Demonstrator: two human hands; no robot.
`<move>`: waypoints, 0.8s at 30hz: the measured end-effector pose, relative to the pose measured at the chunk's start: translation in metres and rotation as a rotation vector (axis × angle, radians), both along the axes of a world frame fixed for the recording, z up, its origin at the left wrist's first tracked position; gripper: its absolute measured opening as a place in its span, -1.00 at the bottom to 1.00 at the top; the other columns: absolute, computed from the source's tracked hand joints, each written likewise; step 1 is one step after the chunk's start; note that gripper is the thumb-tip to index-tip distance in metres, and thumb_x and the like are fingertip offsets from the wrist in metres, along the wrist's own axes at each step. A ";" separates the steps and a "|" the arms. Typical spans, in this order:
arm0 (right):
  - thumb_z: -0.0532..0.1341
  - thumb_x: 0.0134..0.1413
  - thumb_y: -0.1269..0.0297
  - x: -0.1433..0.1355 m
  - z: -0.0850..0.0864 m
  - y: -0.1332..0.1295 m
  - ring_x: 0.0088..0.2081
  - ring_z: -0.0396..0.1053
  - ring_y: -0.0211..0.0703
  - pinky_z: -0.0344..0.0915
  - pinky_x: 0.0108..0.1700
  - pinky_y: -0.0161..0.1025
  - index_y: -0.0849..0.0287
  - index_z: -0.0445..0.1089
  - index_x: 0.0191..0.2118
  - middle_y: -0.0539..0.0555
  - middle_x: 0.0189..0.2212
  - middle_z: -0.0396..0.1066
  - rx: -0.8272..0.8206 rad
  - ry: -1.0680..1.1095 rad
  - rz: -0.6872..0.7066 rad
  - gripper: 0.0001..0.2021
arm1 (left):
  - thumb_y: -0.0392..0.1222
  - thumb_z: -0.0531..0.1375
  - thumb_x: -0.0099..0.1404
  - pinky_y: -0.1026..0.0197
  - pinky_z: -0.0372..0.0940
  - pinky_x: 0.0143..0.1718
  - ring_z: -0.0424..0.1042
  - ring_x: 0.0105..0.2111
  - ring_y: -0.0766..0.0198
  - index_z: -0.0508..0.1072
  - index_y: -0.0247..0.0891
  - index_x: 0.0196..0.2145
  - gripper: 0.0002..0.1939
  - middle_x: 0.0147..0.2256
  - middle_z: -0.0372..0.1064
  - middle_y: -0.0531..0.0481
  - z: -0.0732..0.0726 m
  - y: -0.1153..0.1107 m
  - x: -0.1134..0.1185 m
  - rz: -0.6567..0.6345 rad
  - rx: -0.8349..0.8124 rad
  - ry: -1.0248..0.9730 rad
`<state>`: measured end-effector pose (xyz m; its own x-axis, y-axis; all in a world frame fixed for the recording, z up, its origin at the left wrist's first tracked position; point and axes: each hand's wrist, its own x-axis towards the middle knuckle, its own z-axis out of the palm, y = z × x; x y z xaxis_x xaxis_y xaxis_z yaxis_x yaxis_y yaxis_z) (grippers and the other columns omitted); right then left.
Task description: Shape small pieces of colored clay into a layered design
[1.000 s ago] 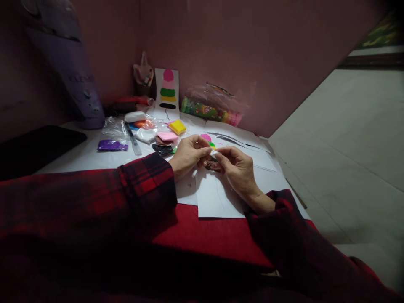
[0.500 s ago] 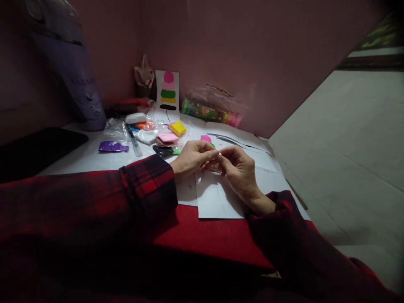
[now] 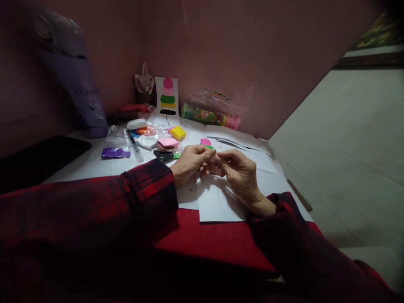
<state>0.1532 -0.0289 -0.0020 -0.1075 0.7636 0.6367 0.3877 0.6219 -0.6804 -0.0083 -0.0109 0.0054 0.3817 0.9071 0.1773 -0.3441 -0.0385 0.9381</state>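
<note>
Over a white sheet of paper (image 3: 217,206), my left hand (image 3: 191,163) and my right hand (image 3: 242,176) meet fingertip to fingertip. Pinched between their thumbs and forefingers is a small bit of white clay (image 3: 216,157), mostly covered by the fingers. Just beneath them a brown textured patch (image 3: 216,170) lies on the paper, partly hidden. Beyond my fingertips are a bright pink clay patch (image 3: 205,142) and a sliver of green clay (image 3: 208,147).
Left of my hands lie packets of clay: yellow (image 3: 177,132), pink (image 3: 168,143), black (image 3: 163,155) and purple (image 3: 115,153). A pen (image 3: 135,146) rests near them. Behind stand a coloured drawing (image 3: 168,101), a bagged colourful pack (image 3: 210,115) and a purple bottle (image 3: 74,84).
The view has tilted slightly, so the table things sit a little lower. My fingers have shifted slightly around the white bit, both hands staying together.
</note>
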 end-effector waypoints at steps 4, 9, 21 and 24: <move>0.31 0.14 0.21 0.001 -0.002 0.001 -0.35 0.43 -0.15 0.36 -0.42 -0.24 0.09 0.46 -0.31 0.04 -0.39 0.47 -0.041 -0.018 -0.022 -0.91 | -0.23 0.37 0.13 0.37 0.12 -0.69 0.28 -0.69 0.42 0.42 -0.36 -0.49 -0.79 -0.62 0.38 0.03 0.001 0.001 0.000 0.024 0.006 -0.016; 0.31 0.12 0.20 0.000 -0.004 0.001 -0.42 0.41 -0.20 0.34 -0.44 -0.26 0.12 0.44 -0.34 0.01 -0.44 0.45 -0.080 0.018 -0.003 -0.88 | -0.48 0.24 0.14 0.38 0.15 -0.67 0.26 -0.71 0.44 0.41 -0.36 -0.49 -0.88 -0.65 0.33 0.09 0.003 0.000 0.003 0.143 0.008 -0.001; 0.34 0.04 0.25 -0.003 0.002 0.007 -0.62 0.22 -0.35 0.20 -0.60 -0.33 0.18 0.40 -0.41 -0.10 -0.59 0.33 -0.179 0.249 0.005 -0.85 | -0.32 0.35 0.12 0.38 0.11 -0.69 0.23 -0.71 0.46 0.42 -0.37 -0.48 -0.84 -0.61 0.36 0.07 0.003 0.004 -0.002 0.188 -0.014 -0.075; 0.33 0.07 0.19 -0.004 0.002 0.006 -0.59 0.28 -0.33 0.27 -0.59 -0.32 0.18 0.41 -0.35 -0.07 -0.53 0.37 -0.208 0.240 0.104 -0.83 | -0.27 0.39 0.08 0.38 0.09 -0.68 0.23 -0.69 0.45 0.47 -0.36 -0.42 -0.83 -0.63 0.33 0.10 0.000 0.004 -0.001 0.122 -0.017 -0.092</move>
